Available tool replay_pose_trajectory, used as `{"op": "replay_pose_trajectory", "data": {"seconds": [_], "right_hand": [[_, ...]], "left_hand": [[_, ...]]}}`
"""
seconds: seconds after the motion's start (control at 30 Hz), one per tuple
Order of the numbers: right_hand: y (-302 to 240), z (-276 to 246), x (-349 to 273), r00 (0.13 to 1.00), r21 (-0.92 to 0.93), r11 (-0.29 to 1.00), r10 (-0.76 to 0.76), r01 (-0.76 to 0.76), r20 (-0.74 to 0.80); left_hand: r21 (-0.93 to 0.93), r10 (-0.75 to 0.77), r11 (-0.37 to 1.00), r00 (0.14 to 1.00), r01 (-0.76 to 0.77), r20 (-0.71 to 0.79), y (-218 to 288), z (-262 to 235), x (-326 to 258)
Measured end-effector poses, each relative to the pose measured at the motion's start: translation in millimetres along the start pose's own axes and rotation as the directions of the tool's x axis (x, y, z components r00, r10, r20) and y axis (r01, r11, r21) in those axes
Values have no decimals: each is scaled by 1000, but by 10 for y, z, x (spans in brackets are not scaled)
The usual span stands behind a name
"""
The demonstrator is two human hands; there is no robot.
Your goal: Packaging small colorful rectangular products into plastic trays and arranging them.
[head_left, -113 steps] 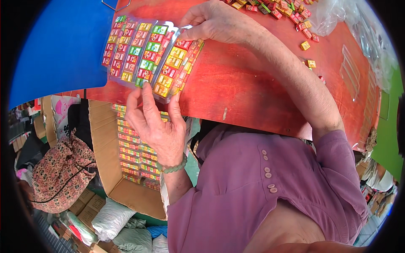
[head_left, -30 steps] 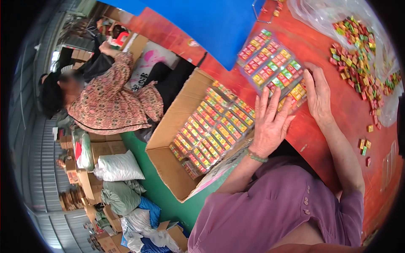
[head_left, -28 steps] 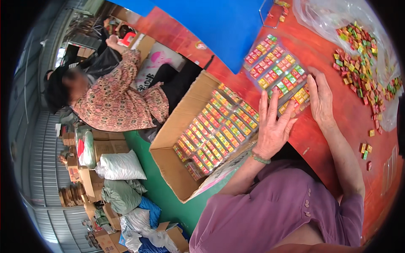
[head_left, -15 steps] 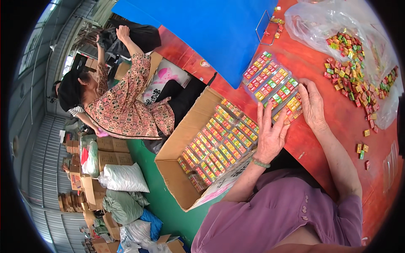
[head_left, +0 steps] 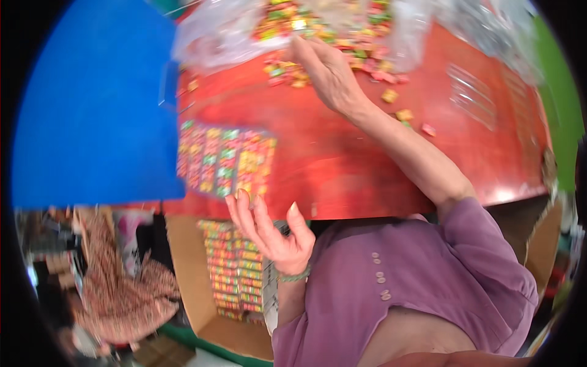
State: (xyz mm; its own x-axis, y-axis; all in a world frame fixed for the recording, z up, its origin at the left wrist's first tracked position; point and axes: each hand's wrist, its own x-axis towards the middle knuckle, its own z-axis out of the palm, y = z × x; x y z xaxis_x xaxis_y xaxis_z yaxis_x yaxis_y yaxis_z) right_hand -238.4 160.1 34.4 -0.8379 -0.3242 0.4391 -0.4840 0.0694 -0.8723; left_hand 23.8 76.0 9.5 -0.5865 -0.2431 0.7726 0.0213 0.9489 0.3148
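A clear tray of small coloured candy packs (head_left: 225, 160) lies on the red table (head_left: 342, 171) near its front edge. My left hand (head_left: 269, 235) hovers just below the tray's near edge, palm up, fingers apart and holding nothing. My right hand (head_left: 327, 70) reaches far across the table to a heap of loose coloured candies (head_left: 318, 27) lying on a clear plastic bag (head_left: 226, 37). Its fingertips touch the heap; motion blur hides whether they grip anything.
A blue sheet (head_left: 92, 110) covers the table's left part. An open cardboard box (head_left: 189, 287) with rows of filled candy packs stands on the floor below. A person in patterned clothing (head_left: 122, 293) sits at lower left. Empty clear trays (head_left: 474, 95) lie far right.
My view swung back to the table. Both hands let go of the tray. The right hand moved forward to the loose candy heap, and the left hand dropped below the tray's edge.
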Motion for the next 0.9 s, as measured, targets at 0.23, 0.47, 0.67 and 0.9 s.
{"op": "replay_pose_trajectory", "data": {"seconds": [0.23, 0.47, 0.67, 0.9], "right_hand": [[120, -1504, 78, 973, -44, 981, 182, -190, -144], [123, -1947, -669, 973, -319, 920, 197, -226, -120], [173, -1916, -1034, 952, -321, 897, 297, -305, -76], [250, -1834, -1113, 984, -348, 922, 179, -171, -11]], "left_hand": [[-287, 139, 958, 886, -6, 443, 283, 607, 440], [-202, 212, 968, 921, -150, 327, 105, 1683, 1163], [-103, 183, 982, 912, -156, 366, -299, 2391, 1366], [-267, 249, 951, 898, -156, 362, -83, 2315, 1111]]}}
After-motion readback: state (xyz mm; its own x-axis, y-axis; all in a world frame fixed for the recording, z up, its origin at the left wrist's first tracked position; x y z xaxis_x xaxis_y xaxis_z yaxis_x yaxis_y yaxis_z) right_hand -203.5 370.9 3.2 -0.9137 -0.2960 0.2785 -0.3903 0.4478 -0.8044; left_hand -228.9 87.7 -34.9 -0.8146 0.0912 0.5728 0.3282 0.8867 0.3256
